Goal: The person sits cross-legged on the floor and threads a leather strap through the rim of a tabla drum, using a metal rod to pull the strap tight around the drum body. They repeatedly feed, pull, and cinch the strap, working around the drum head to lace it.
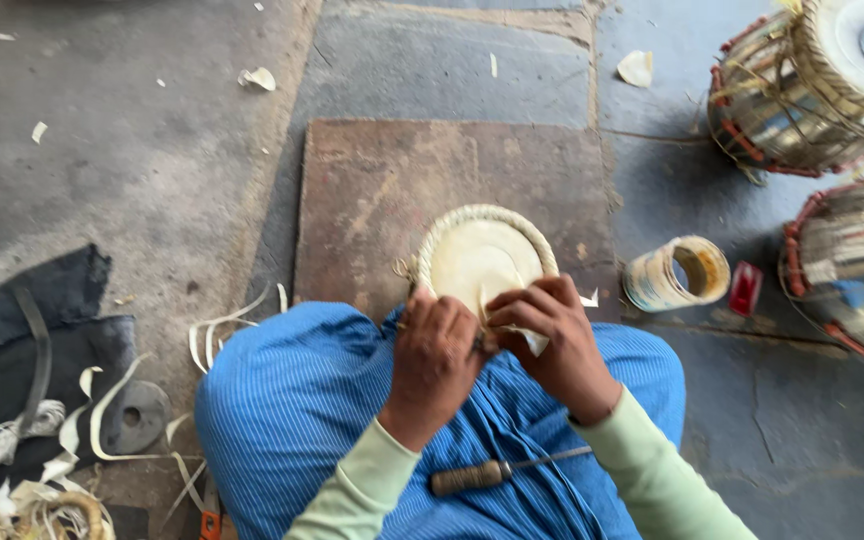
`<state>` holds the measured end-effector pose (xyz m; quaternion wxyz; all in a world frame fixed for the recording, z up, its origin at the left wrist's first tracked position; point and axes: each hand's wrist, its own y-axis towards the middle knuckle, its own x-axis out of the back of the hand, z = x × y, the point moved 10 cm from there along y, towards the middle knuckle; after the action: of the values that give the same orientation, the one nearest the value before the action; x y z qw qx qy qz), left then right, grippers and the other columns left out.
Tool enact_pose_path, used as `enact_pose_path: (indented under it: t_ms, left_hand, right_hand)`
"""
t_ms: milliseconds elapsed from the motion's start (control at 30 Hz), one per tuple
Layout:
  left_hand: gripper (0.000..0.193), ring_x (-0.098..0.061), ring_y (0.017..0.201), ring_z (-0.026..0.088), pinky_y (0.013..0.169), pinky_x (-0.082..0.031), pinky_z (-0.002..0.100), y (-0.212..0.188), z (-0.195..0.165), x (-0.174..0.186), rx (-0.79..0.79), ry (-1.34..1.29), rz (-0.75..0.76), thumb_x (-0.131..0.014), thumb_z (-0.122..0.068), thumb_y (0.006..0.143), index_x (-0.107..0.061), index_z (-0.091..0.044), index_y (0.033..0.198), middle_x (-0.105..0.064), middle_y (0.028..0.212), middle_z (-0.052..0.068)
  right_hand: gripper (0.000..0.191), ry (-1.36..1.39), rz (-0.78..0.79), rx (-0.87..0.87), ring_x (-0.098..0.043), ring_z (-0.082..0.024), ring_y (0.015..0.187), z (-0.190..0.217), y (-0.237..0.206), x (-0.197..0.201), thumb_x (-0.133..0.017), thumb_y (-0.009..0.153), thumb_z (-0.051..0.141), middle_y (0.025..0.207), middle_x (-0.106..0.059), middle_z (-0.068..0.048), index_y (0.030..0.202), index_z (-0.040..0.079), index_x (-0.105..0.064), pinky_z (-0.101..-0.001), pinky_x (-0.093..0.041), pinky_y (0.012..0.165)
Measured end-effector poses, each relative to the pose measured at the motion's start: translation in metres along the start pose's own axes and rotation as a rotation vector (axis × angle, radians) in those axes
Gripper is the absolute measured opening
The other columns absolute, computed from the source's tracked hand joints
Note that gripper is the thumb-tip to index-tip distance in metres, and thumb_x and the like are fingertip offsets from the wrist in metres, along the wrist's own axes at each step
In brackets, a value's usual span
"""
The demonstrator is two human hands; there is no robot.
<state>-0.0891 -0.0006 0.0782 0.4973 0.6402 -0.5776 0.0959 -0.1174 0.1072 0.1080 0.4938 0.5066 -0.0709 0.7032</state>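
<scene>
A round cream drumhead (479,255) with a braided rim rests on my lap and leans over a brown stone slab (392,190). My left hand (434,355) grips its near edge, fingers closed. My right hand (550,335) pinches the skin at the same edge, close beside the left; a small dark tool tip seems to sit between them. A wooden-handled awl (497,470) lies on my blue striped clothing (292,400).
Two laced drum bodies (812,85) (852,260) lie at the right. A small roll of strapping (677,272) and a red object (745,288) sit beside the slab. Pale hide strips (212,330), a dark cloth (22,350), a metal disc (135,415) and cord lie at the left.
</scene>
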Motion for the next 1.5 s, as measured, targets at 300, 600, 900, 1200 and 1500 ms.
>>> enact_pose_path:
  t_ms: [300,600,900,1200,1500]
  left_hand:
    - [0.036,-0.054,0.11,0.041,0.103,-0.039,0.052,0.005,0.005,-0.005,0.047,-0.056,0.065,-0.084,-0.027,0.075,-0.062,-0.004,0.092,-0.055,0.098,0.014]
    - [0.04,-0.056,0.105,0.033,0.102,-0.039,0.05,0.008,0.006,0.002,0.005,-0.114,0.024,-0.084,-0.032,0.075,-0.064,-0.006,0.097,-0.055,0.097,0.01]
    - [0.023,-0.065,0.09,0.02,0.086,-0.034,0.042,0.046,0.016,-0.01,0.01,-0.129,0.102,-0.082,-0.031,0.077,-0.072,-0.017,0.093,-0.063,0.089,0.001]
    - [0.01,-0.067,0.07,0.018,0.083,-0.039,0.04,0.049,0.031,-0.04,0.172,-0.297,0.222,-0.071,-0.013,0.081,-0.061,-0.013,0.083,-0.066,0.076,-0.004]
    - [0.007,-0.068,0.073,0.018,0.077,-0.038,0.041,0.052,0.02,-0.028,0.103,-0.262,0.094,-0.072,-0.013,0.084,-0.065,-0.015,0.081,-0.066,0.073,-0.003]
  right_hand:
    - [0.023,0.006,-0.181,-0.036,-0.062,-0.022,0.088,-0.007,-0.003,-0.001,-0.075,0.07,0.002,0.099,-0.074,0.002,0.089,0.013,-0.071,-0.0325,-0.049,0.082]
    - [0.015,0.019,-0.298,-0.161,-0.062,-0.022,0.081,-0.018,0.003,0.0,-0.077,0.072,0.001,0.091,-0.074,0.0,0.083,0.011,-0.072,-0.0323,-0.049,0.075]
    - [0.008,0.269,-0.23,-0.253,-0.068,-0.016,0.084,-0.038,0.002,0.012,-0.08,0.08,0.008,0.088,-0.077,-0.001,0.086,0.005,-0.075,-0.0305,-0.053,0.078]
    - [0.013,0.199,-0.413,-0.302,-0.066,-0.013,0.085,-0.042,-0.068,0.019,-0.074,0.089,0.003,0.094,-0.067,-0.006,0.097,0.003,-0.064,-0.0307,-0.055,0.075]
    - [0.029,0.206,1.015,-0.368,-0.067,-0.029,0.1,-0.054,-0.184,-0.22,-0.079,0.075,0.019,0.107,-0.073,-0.006,0.102,0.014,-0.071,-0.0388,-0.055,0.088]
